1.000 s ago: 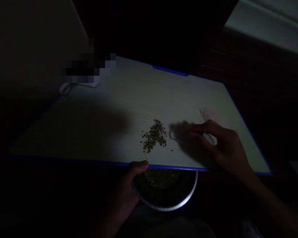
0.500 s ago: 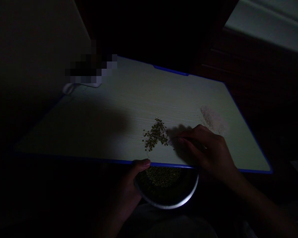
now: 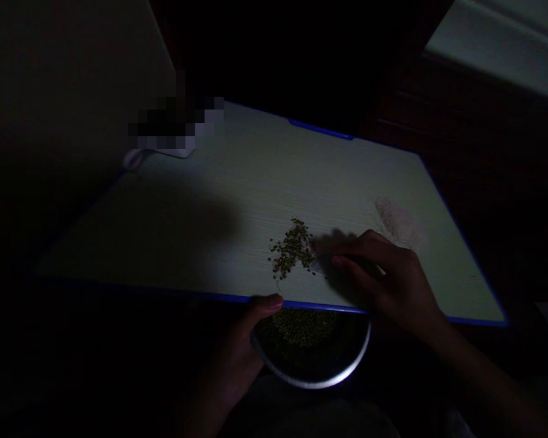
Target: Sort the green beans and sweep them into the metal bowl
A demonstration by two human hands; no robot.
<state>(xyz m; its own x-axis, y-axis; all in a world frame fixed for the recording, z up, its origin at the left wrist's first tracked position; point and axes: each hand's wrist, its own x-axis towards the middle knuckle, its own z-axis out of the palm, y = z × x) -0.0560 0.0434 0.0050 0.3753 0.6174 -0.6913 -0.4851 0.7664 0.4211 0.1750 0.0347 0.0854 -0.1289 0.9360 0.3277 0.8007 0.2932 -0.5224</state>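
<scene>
A small heap of green beans [image 3: 293, 250] lies near the front edge of a pale table top [image 3: 237, 207] with a blue rim. My right hand [image 3: 388, 280] rests on the table just right of the heap, fingers stretched toward it and touching its right side. My left hand [image 3: 237, 359] grips the rim of a round metal bowl [image 3: 329, 377] held under the table's front edge. The bowl holds more green beans [image 3: 304, 325]. The scene is very dark.
A pinkish powdery smear [image 3: 399, 222] marks the table to the right of my right hand. A white object [image 3: 164, 149] with a cable sits at the back left corner. Dark furniture stands behind the table, and a pale surface [image 3: 497, 55] shows at top right.
My right hand has slid left across the table from beside the pinkish smear to the right side of the bean heap. The left hand still holds the bowl.
</scene>
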